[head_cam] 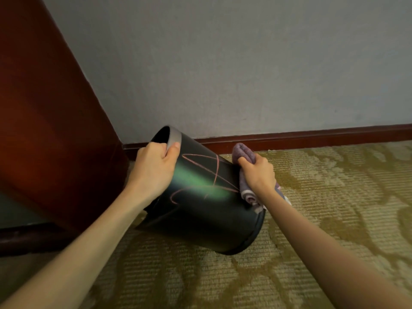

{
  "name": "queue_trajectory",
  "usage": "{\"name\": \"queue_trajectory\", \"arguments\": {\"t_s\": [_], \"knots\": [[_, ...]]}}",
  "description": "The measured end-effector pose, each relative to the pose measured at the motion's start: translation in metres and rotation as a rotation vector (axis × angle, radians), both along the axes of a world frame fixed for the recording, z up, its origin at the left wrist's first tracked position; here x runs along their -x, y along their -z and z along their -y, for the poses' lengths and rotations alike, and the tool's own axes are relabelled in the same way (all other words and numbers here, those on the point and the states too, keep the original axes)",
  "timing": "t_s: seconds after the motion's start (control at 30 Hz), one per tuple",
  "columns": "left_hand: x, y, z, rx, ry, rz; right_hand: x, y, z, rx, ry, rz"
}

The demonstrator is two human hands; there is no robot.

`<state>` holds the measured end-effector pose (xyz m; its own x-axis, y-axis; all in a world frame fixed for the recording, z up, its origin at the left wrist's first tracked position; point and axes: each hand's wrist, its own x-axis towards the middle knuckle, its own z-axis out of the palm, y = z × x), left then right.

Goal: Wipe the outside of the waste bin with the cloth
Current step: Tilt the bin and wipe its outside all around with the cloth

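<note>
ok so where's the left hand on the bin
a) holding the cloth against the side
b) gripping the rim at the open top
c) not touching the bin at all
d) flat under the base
b: the left hand grips the grey rim of the tilted waste bin, thumb on the outside, while the right hand holds the cloth at its side.

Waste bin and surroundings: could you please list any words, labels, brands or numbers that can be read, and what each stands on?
None: no readable text shows anywhere.
The waste bin bears only pink scribbled lines, crossing strokes, not letters or numbers.
The cloth, carpet, wall and wooden panel carry no print.
</note>
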<state>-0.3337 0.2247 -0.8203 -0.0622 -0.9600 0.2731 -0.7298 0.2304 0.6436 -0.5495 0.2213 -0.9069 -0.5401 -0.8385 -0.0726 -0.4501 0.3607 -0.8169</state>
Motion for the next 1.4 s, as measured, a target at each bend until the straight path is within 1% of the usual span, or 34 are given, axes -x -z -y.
{"name": "queue_trajectory", "arguments": {"t_s": [0.13, 0.27, 0.47, 0.63, 0.8, 0.9, 1.0, 1.13, 1.2, 1.3, 1.4], "knots": [[0.001, -0.003, 0.002, -0.039, -0.028, -0.013, -0.003, -0.002, 0.004, -0.024, 0.003, -0.024], [0.007, -0.007, 0.007, -0.055, -0.065, 0.011, -0.019, -0.002, -0.008, 0.061, 0.089, -0.058], [0.028, -0.013, 0.02, -0.098, -0.049, 0.061, -0.04, -0.003, -0.035, 0.17, 0.245, -0.065], [0.036, -0.018, 0.027, -0.109, -0.02, 0.086, -0.065, -0.001, -0.046, 0.253, 0.225, -0.135], [0.038, -0.013, 0.018, -0.081, -0.014, 0.026, -0.05, -0.008, -0.038, 0.256, 0.137, -0.135], [0.04, -0.01, 0.014, -0.084, -0.019, 0.008, -0.039, -0.017, -0.026, 0.203, 0.079, -0.147], [0.04, -0.009, 0.004, -0.078, 0.01, 0.015, -0.027, -0.025, -0.006, 0.066, 0.027, -0.14], [0.038, -0.006, -0.014, -0.029, 0.073, 0.028, -0.009, -0.031, 0.018, -0.13, -0.087, -0.033], [0.038, -0.007, -0.017, -0.018, 0.107, 0.044, -0.004, -0.032, 0.027, -0.192, -0.113, 0.037], [0.037, -0.009, -0.014, -0.02, 0.114, 0.059, -0.004, -0.031, 0.032, -0.212, -0.113, 0.08], [0.036, -0.01, -0.012, -0.022, 0.1, 0.067, -0.011, -0.033, 0.025, -0.149, -0.091, 0.055]]}}
